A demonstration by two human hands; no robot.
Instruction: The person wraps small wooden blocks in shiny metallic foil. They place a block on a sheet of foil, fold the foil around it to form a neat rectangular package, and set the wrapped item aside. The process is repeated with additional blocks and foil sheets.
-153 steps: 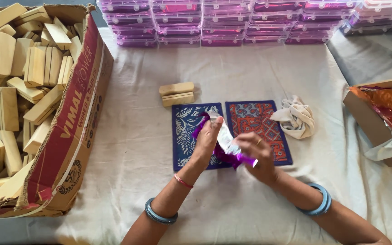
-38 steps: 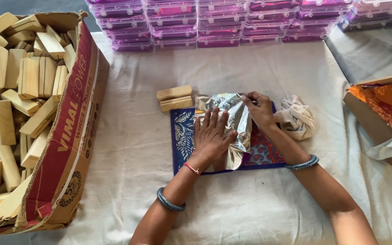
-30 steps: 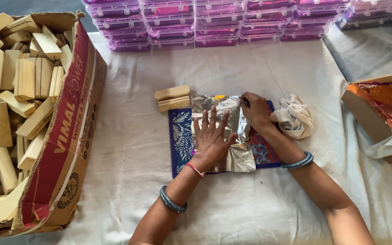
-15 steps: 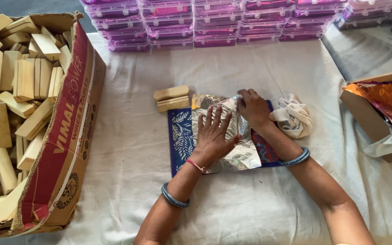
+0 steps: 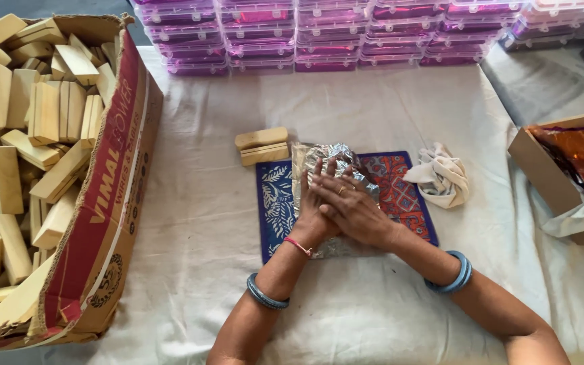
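**Foil pressed flat under both hands**

The foil, a crinkled silver sheet, lies on the blue pad at the middle of the counter, its top edge just past the pad's upper rim and its right side reaching toward the red pad. Both hands lie flat on it, fingers straight and nothing gripped: the left hand rests palm down on the sheet, and the right hand lies crosswise on top of the left, the two touching. The step in hand looks like smoothing and pressing the sheet down onto the pad. The next move probably calls for firm, even pressure worked outward to the crumpled top corner, without tearing the thin sheet.

Against half a second ago, the right hand has left the sheet's top right corner and come down over the left, and the red pad, then mostly covered, now shows bare.

Two wood blocks sit stacked just beside the foil's top left corner; a crumpled cloth lies right of the red pad. Farther out stand the block carton, the rows of purple boxes, and a box of orange foil.
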